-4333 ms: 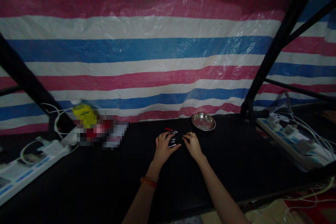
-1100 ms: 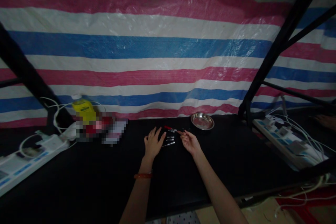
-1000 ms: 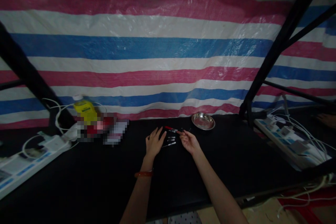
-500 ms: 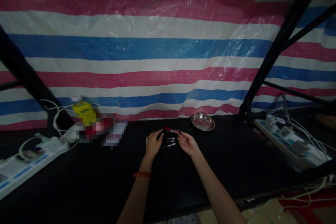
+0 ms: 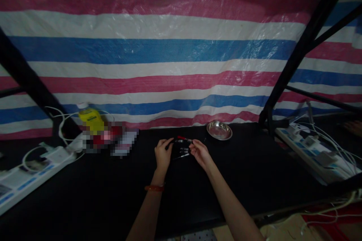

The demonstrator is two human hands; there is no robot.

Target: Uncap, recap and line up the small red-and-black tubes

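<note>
Several slim dark pens with shiny silver parts point(image 5: 184, 150) lie between my hands on the black table point(image 5: 113, 196). Beyond them is a small red piece point(image 5: 181, 138), its right end close to my right fingertips. My right hand point(image 5: 199, 153) is pinched closed around something too small and dark to name. On the left, my left hand point(image 5: 163, 153) has its thumb and forefinger apart beside the dark items, and nothing shows in its grasp. An orange-red bracelet point(image 5: 154, 188) circles the left wrist.
A round metal dish point(image 5: 219, 130) sits behind my right hand. Power strips with cables lie at left point(image 5: 31, 177) and right point(image 5: 316, 150). A yellow bottle point(image 5: 92, 119) stands at back left. Part of another person's hand point(image 5: 353, 126) shows at the far right.
My left hand has drawn slightly left, and its thumb and forefinger have parted from the small items. My right hand has shifted slightly left, and more of the red piece shows.
</note>
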